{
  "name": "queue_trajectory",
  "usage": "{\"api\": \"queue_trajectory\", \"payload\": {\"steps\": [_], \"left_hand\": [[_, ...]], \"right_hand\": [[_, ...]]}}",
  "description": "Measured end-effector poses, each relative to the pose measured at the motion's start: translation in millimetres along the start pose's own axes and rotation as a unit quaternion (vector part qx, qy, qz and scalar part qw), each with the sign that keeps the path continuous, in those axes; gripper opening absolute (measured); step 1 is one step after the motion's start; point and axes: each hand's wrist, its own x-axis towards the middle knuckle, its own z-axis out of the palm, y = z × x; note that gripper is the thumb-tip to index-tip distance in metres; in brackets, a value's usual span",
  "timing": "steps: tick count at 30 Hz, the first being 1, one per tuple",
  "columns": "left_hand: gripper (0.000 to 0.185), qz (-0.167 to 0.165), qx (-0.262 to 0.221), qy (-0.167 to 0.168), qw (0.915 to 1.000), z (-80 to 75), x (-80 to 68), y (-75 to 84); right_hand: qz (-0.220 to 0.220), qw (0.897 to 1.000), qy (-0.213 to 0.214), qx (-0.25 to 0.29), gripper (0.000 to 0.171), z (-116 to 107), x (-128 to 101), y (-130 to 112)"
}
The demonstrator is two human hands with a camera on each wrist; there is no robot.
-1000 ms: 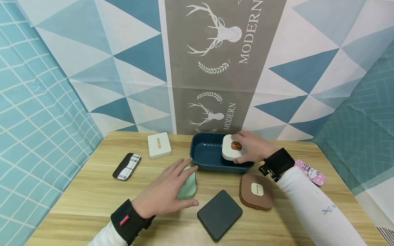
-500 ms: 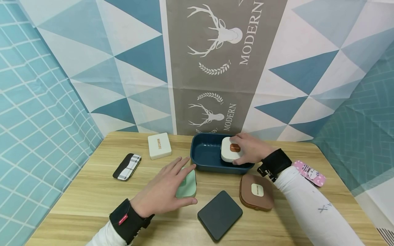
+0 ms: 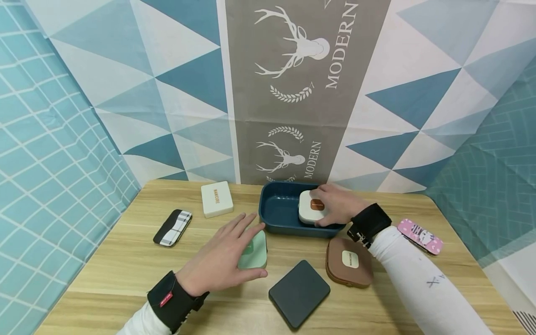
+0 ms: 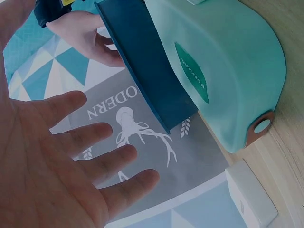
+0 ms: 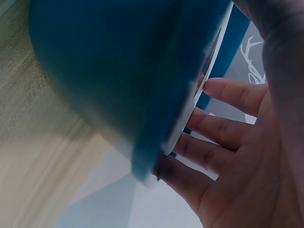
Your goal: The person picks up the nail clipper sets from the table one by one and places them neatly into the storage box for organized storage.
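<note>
With one blue bin (image 3: 293,230) as clock centre, there are four square cases: white box (image 3: 217,199) at nine, white case (image 3: 308,208) inside the bin, green case (image 3: 256,256) at eight, brown case (image 3: 349,264) between four and five. Two slim cases lie out: plaid case (image 3: 173,227) at nine, pink case (image 3: 420,236) past three. Others: one dark slab (image 3: 299,294) at six; two hands, left hand (image 3: 219,258) at eight, right hand (image 3: 340,203) at three; two black wristbands (image 3: 172,301); two printed deer heads (image 3: 314,48) at twelve.

Wood-grain tbl (image 3: 109,274), triangle-patt. backdrop (image 3: 188,79) behind, grid-patt. sheet (image 3: 50,186) on L.
</note>
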Motion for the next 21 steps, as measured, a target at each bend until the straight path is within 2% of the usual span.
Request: {"api": "queue_trajectory", "payload": {"steps": [21], "left_hand": [[0.094, -0.018, 0.0, 0.008, 0.9998, 1.9, -0.5, -9.0]], "right_hand": [[0.021, 0.999, -0.031, 0.005, 0.083, 10.6, 5.4, 4.3]]}}
